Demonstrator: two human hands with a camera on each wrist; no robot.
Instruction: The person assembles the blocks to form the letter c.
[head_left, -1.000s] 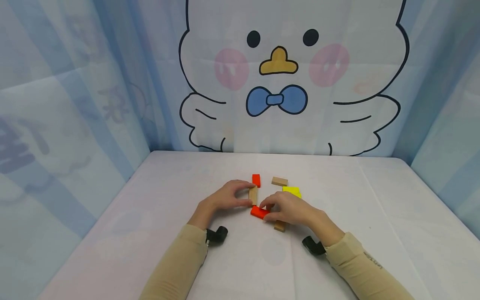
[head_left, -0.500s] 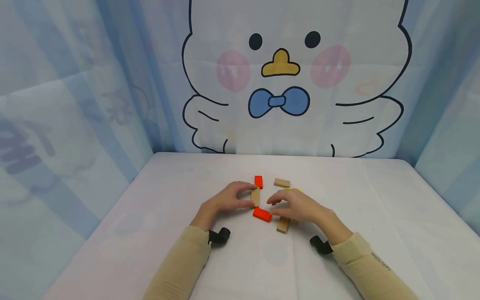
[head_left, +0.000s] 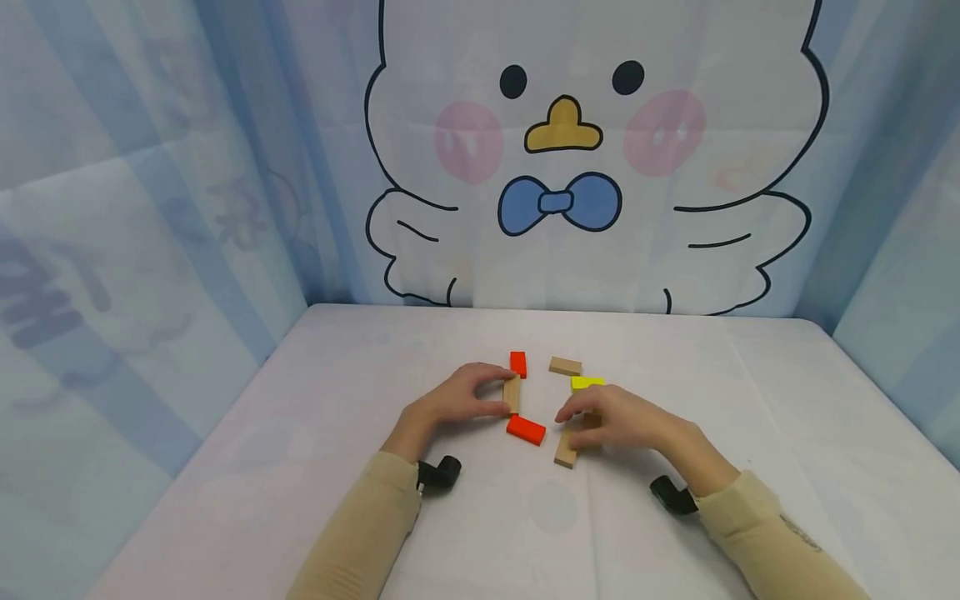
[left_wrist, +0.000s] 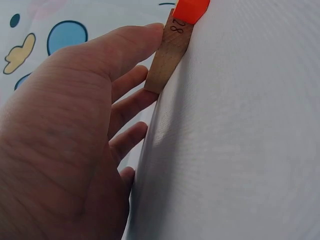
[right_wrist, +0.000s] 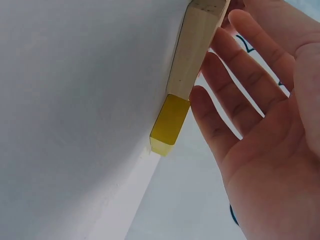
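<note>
My left hand (head_left: 455, 395) pinches a plain wooden block (head_left: 512, 394) by its two ends, thumb at the near end and fingers at the far one. In the left wrist view the number 28 is written on this block (left_wrist: 170, 55), beside an orange-red block. One red block (head_left: 518, 364) lies beyond it, and another red block (head_left: 526, 430) sits slantwise at its near end. Over to the right, my right hand (head_left: 626, 418) hovers over a wooden block (head_left: 566, 456) with its fingers loosely extended, partly hiding it. The right wrist view has those fingers beside a wooden block (right_wrist: 190, 55).
Beyond the right hand lie a yellow block (head_left: 587, 382) and another wooden block (head_left: 565, 367). In the right wrist view a yellow block (right_wrist: 170, 120) adjoins the wooden one. A pale cloth covers the table (head_left: 375, 350); a printed curtain (head_left: 555, 267) hangs behind.
My right hand has let go of the near red block and moved right, over the wooden blocks. The left hand keeps its grip on the wooden block.
</note>
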